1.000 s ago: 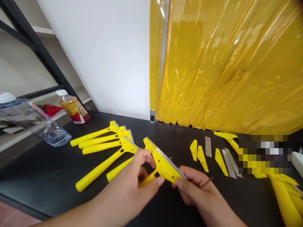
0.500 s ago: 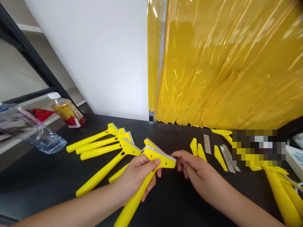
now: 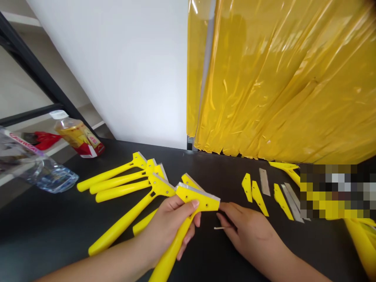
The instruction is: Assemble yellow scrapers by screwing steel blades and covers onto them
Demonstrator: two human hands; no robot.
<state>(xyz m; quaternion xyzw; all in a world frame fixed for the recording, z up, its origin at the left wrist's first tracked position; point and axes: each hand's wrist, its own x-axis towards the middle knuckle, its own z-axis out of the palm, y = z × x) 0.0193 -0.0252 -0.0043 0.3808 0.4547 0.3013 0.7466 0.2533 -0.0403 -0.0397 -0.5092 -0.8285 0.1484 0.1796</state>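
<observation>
Black table [image 3: 44, 227]: left hand [image 3: 170, 215] pinches scraper [image 3: 203, 200]; just beside it, right hand [image 3: 249, 227] curls around thin rod [image 3: 221, 228] (now exposed, accessible).

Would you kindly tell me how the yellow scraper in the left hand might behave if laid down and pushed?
The yellow scraper would probably not roll far, since its broad, flat head juts out on both sides of the handle. It looks fairly stiff, as the handle shows no sag. Its smooth surface may let it slide easily.
</observation>
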